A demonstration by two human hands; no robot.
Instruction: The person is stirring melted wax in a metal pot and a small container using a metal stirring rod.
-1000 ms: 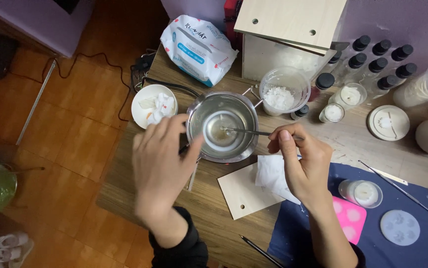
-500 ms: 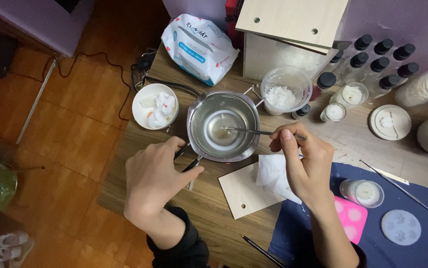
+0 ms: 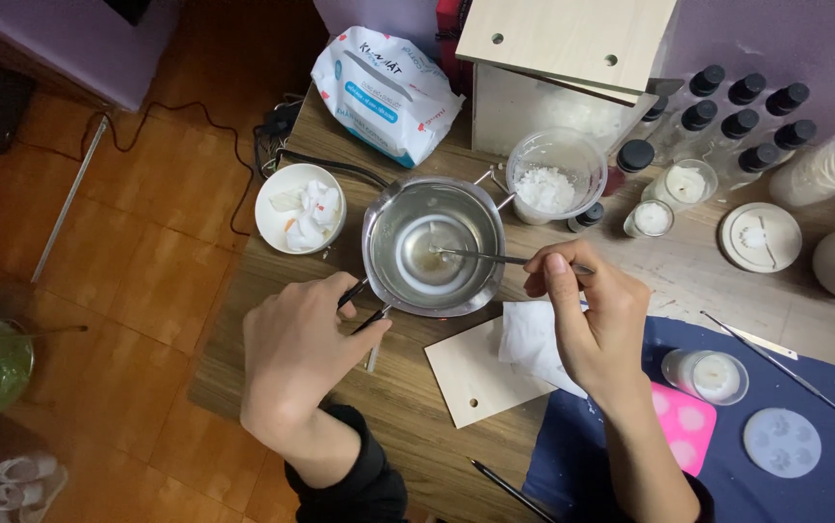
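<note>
Both our hands grip at the metal pot.

Our left hand (image 3: 296,353) clamps the pot handle (image 3: 361,302); our right hand (image 3: 587,315) pinches a thin metal rod (image 3: 495,258) reaching into the metal pot (image 3: 434,247), mid-table, a white bowl (image 3: 301,207) just left.

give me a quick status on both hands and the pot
Left hand shut on pot handle. Right hand shut on metal stirrer, tip in pot. Nothing blocking.
</note>
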